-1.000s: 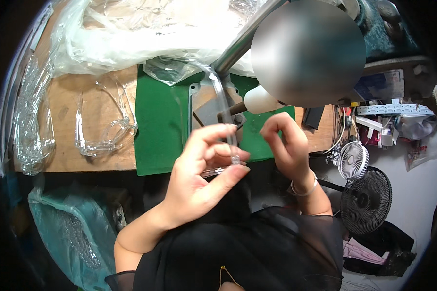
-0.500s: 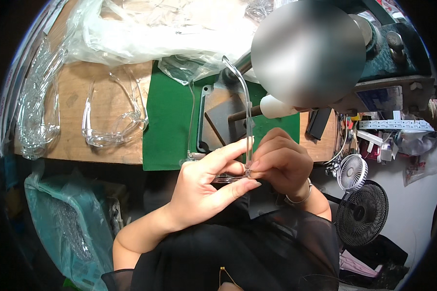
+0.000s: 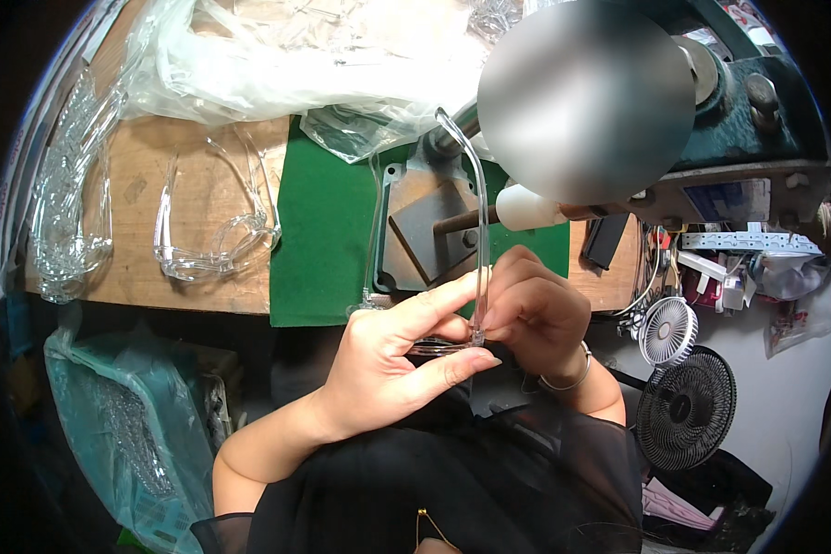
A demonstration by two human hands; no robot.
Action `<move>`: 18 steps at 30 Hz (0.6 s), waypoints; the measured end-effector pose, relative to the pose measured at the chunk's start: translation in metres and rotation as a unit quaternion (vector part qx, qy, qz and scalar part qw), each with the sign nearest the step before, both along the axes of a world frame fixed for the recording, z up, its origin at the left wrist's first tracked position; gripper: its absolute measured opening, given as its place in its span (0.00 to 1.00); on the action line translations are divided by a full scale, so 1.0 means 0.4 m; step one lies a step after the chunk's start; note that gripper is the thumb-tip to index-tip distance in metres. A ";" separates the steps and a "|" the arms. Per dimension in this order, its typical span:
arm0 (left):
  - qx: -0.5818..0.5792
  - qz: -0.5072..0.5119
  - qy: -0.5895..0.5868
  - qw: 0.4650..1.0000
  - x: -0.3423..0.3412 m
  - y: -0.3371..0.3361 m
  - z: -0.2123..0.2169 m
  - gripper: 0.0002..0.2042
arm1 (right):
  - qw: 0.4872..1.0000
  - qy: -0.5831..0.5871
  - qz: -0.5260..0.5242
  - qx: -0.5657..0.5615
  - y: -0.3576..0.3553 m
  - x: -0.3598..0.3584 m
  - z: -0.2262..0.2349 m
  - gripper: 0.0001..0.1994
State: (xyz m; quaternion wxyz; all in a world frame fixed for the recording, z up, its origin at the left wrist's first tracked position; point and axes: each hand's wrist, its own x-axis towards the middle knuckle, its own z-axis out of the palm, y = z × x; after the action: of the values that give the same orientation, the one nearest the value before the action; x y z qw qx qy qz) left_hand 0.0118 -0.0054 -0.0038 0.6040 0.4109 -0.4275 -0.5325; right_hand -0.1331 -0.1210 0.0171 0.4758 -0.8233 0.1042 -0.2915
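Note:
A clear plastic eyeglass frame is held over the front edge of the green mat, with both temples pointing away from me. My left hand grips the front of the frame, fingers closed around it and the thumb near the right corner. At that corner, where the right temple meets the front, the thumb and fingertips of my right hand are pinched together against the hinge. Whether they also hold something small is hidden. The left temple reaches past my left hand over the mat.
A dark green bench press with a metal base plate stands on the green mat. More clear frames lie at left beside a bundle. Behind is a plastic bag. A teal bin and fans flank me.
The eyeglass frame has shifted slightly to the right, its right temple tip included. Both hands keep nearly the same hold at the right corner.

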 end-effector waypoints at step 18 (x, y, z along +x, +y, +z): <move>-0.078 0.121 -0.071 0.987 -0.054 -0.172 0.021 0.24 | 0.822 -0.369 -0.369 -0.228 -0.112 -0.062 0.424 0.19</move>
State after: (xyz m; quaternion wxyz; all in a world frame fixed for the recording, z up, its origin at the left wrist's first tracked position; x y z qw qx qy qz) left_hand -0.0097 -0.0743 0.0045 0.6624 0.4478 -0.4568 -0.3900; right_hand -0.1580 -0.1659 0.1869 0.1340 -0.6392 0.1478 -0.7427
